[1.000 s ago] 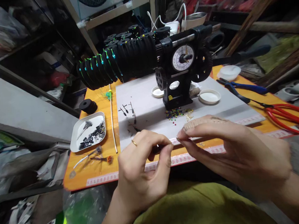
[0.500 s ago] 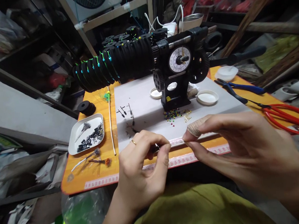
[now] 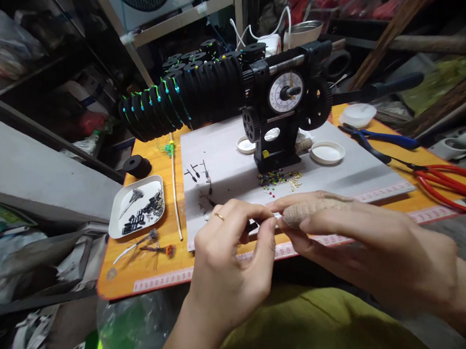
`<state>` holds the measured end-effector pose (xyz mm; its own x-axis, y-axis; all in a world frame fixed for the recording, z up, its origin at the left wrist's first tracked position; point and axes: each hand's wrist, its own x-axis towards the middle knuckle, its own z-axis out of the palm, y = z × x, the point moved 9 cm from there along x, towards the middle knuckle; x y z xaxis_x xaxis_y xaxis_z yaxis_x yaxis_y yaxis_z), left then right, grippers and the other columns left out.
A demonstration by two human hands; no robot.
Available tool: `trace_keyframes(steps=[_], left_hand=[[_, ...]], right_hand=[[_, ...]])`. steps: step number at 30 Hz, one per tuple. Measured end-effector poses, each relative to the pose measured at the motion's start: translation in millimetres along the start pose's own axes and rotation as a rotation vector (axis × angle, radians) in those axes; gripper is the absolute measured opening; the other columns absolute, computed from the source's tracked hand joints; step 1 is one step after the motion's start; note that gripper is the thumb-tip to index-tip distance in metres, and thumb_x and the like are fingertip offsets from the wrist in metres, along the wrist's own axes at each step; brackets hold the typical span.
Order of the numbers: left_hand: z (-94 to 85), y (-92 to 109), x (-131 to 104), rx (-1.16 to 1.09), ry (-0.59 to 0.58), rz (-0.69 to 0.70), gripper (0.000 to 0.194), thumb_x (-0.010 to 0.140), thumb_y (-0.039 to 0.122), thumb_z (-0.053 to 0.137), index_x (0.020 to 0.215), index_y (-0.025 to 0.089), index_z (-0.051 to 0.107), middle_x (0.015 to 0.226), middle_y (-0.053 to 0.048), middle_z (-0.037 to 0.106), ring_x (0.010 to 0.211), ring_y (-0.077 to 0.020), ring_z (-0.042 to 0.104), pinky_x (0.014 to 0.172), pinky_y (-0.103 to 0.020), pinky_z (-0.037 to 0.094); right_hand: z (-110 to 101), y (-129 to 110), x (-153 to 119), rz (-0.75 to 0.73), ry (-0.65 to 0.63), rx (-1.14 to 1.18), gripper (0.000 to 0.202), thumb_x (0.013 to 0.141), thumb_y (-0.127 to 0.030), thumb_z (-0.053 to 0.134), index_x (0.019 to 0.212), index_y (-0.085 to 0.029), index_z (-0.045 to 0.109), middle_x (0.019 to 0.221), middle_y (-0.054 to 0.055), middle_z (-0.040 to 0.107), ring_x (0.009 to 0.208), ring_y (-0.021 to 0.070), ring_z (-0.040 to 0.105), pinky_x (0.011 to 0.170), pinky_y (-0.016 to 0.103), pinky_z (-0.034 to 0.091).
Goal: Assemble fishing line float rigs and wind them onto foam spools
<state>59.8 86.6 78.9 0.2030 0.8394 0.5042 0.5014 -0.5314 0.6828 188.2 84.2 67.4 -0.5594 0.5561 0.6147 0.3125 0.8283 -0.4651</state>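
Note:
My left hand (image 3: 233, 248), with a ring on one finger, is closed in a pinch above the front edge of the white board (image 3: 219, 144). A small black piece (image 3: 252, 226) shows inside its curled fingers. Right beside it, my right hand (image 3: 363, 245) has its fingertips pressed together, almost touching the left fingertips. Beige tape (image 3: 310, 212) wraps one of its fingers. Whatever lies between the fingertips is too small to make out. Beyond the hands lie colourful beads (image 3: 272, 178), small gold pieces (image 3: 295, 181) and several thin black parts (image 3: 194, 171).
A black geared machine (image 3: 277, 129) with a dial and a row of black spools (image 3: 181, 101) stands behind. At left sits a white tray (image 3: 114, 210) of black parts. Blue-handled pliers (image 3: 391, 137) and red-handled scissors (image 3: 423, 184) lie right. A measuring tape (image 3: 164, 280) runs along the front edge.
My right hand has moved in to meet the left, closing the gap between the fingertips, and its taped finger is turned more into view. The view has shifted slightly.

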Motion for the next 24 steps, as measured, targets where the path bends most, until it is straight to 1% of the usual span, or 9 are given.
trace_keyframes(steps=[3, 6, 10, 12, 15, 17, 20, 22, 24], left_hand=[[-1.6, -9, -2, -0.119, -0.015, -0.116, 0.007, 0.089, 0.011, 0.064, 0.087, 0.018, 0.066, 0.081, -0.001, 0.069, 0.072, -0.0129, 0.06, 0.066, -0.026, 0.047], [-1.4, -15, -3, -0.229, -0.031, -0.199, 0.006, 0.091, 0.016, 0.064, 0.088, 0.02, 0.068, 0.084, 0.0, 0.071, 0.077, -0.0148, 0.063, 0.069, -0.028, 0.049], [-2.1, -17, -3, -0.315, -0.034, -0.232, 0.007, 0.093, 0.018, 0.064, 0.09, 0.021, 0.07, 0.087, -0.001, 0.072, 0.082, -0.0166, 0.065, 0.074, -0.03, 0.05], [-3.8, -16, -3, -0.318, -0.028, -0.217, 0.006, 0.092, 0.018, 0.065, 0.091, 0.021, 0.07, 0.088, -0.002, 0.072, 0.082, -0.0168, 0.065, 0.073, -0.03, 0.05], [-6.1, -14, -2, -0.296, -0.013, -0.189, 0.005, 0.091, 0.016, 0.066, 0.09, 0.02, 0.069, 0.087, -0.002, 0.071, 0.081, -0.0168, 0.063, 0.072, -0.03, 0.049], [-7.5, -15, 0, -0.293, 0.016, -0.179, 0.008, 0.089, 0.013, 0.066, 0.087, 0.02, 0.068, 0.083, -0.002, 0.069, 0.078, -0.016, 0.062, 0.07, -0.029, 0.048], [-9.1, -21, 2, -0.361, 0.079, -0.228, 0.013, 0.086, 0.009, 0.066, 0.081, 0.02, 0.066, 0.075, 0.001, 0.065, 0.07, -0.0125, 0.057, 0.064, -0.024, 0.047], [-9.9, -26, 3, -0.433, 0.119, -0.279, 0.013, 0.085, 0.009, 0.066, 0.079, 0.02, 0.066, 0.072, 0.002, 0.063, 0.066, -0.0108, 0.054, 0.061, -0.022, 0.046], [-11.3, -29, 4, -0.482, 0.151, -0.297, 0.012, 0.085, 0.01, 0.067, 0.079, 0.02, 0.067, 0.072, 0.002, 0.064, 0.066, -0.0104, 0.055, 0.06, -0.021, 0.047]], right_hand=[[-3, 4, 5, 0.086, 0.046, 0.112, 0.018, 0.092, -0.007, 0.056, 0.093, -0.025, 0.057, 0.099, 0.0, 0.073, 0.088, 0.0131, 0.072, 0.08, 0.023, 0.059], [-2, 8, 7, 0.164, 0.041, 0.163, 0.016, 0.094, -0.015, 0.057, 0.083, -0.026, 0.058, 0.098, -0.001, 0.075, 0.09, 0.0146, 0.073, 0.076, 0.023, 0.059], [-5, 12, 8, 0.229, 0.063, 0.242, 0.009, 0.091, -0.019, 0.062, 0.085, -0.026, 0.065, 0.099, 0.002, 0.076, 0.092, 0.0188, 0.073, 0.079, 0.028, 0.061], [-9, 12, 10, 0.233, 0.101, 0.252, 0.009, 0.089, -0.019, 0.065, 0.083, -0.024, 0.067, 0.096, 0.003, 0.077, 0.086, 0.0196, 0.074, 0.074, 0.029, 0.063], [-13, 10, 12, 0.224, 0.154, 0.24, 0.011, 0.087, -0.016, 0.067, 0.08, -0.023, 0.066, 0.085, 0.002, 0.076, 0.073, 0.0176, 0.073, 0.064, 0.026, 0.062], [-15, 9, 12, 0.228, 0.226, 0.224, 0.009, 0.087, -0.015, 0.068, 0.087, -0.023, 0.066, 0.086, 0.002, 0.076, 0.073, 0.0171, 0.074, 0.063, 0.026, 0.062], [-23, 8, 10, 0.231, 0.39, 0.216, 0.026, 0.086, -0.011, 0.069, 0.107, -0.025, 0.063, 0.096, 0.003, 0.075, 0.081, 0.0187, 0.075, 0.07, 0.029, 0.064], [-22, 4, 15, 0.197, 0.391, 0.166, 0.029, 0.085, -0.009, 0.07, 0.109, -0.024, 0.064, 0.098, 0.004, 0.073, 0.086, 0.0193, 0.073, 0.075, 0.031, 0.063], [-18, -1, 23, 0.159, 0.327, 0.096, 0.021, 0.085, -0.008, 0.069, 0.101, -0.021, 0.068, 0.095, 0.004, 0.073, 0.089, 0.019, 0.071, 0.077, 0.031, 0.06]])
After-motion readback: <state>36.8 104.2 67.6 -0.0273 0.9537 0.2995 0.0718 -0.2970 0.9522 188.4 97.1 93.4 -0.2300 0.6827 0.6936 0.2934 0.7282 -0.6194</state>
